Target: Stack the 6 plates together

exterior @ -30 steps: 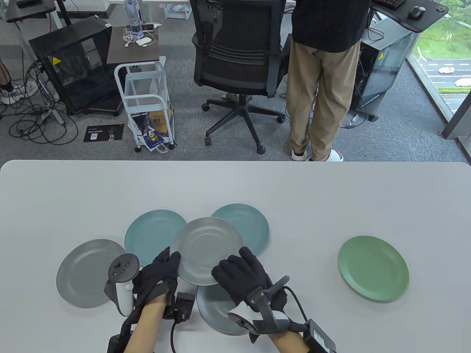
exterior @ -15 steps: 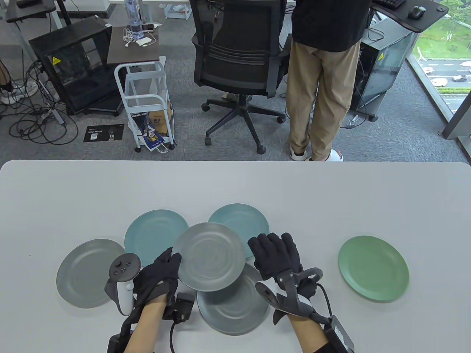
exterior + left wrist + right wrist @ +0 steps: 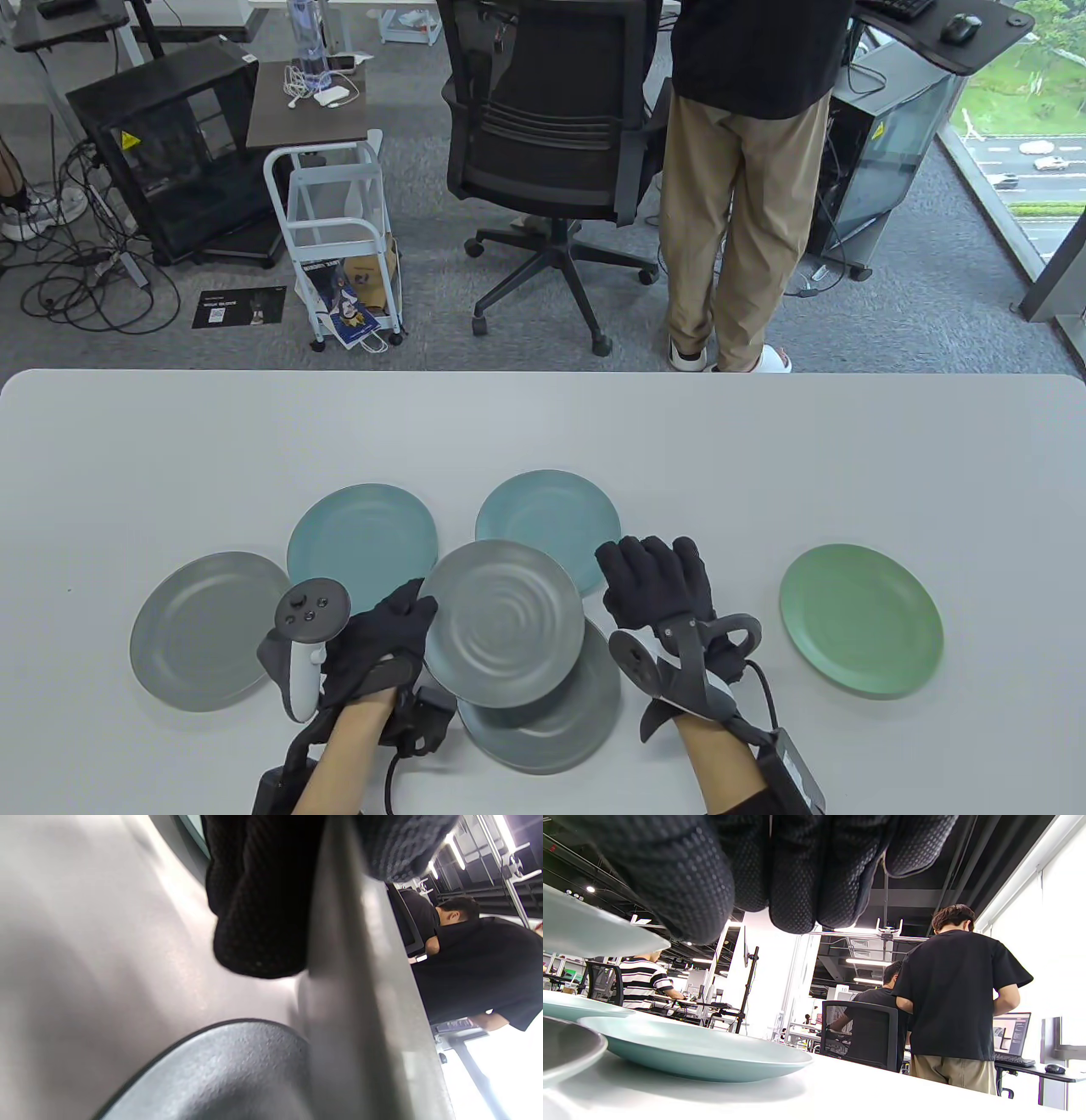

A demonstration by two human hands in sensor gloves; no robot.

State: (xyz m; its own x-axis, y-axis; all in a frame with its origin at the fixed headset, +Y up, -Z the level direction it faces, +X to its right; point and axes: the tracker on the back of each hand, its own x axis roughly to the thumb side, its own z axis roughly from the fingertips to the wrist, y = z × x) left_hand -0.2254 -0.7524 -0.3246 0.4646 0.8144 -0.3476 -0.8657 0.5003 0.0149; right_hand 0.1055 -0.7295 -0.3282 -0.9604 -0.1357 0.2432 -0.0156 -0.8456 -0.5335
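Note:
My left hand (image 3: 417,609) grips the left rim of a grey plate (image 3: 502,624) and holds it above a darker grey plate (image 3: 564,722) near the table's front edge. In the left wrist view my fingers (image 3: 258,899) pinch that rim (image 3: 360,984) over the darker plate (image 3: 220,1073). My right hand (image 3: 653,567) holds nothing and lies just right of the held plate, beside a teal plate (image 3: 547,514). Another teal plate (image 3: 361,535), a grey plate (image 3: 204,628) and a green plate (image 3: 861,620) lie apart on the table. The right wrist view shows the teal plate (image 3: 691,1048) under my fingers (image 3: 797,870).
The white table (image 3: 764,450) runs to a far edge behind the plates. Beyond it stand an office chair (image 3: 551,127) and a person (image 3: 747,170) with their back turned.
My right hand let go of the grey plate and moved right onto the table. My left hand carried the plate nearer and right, over the darker grey plate.

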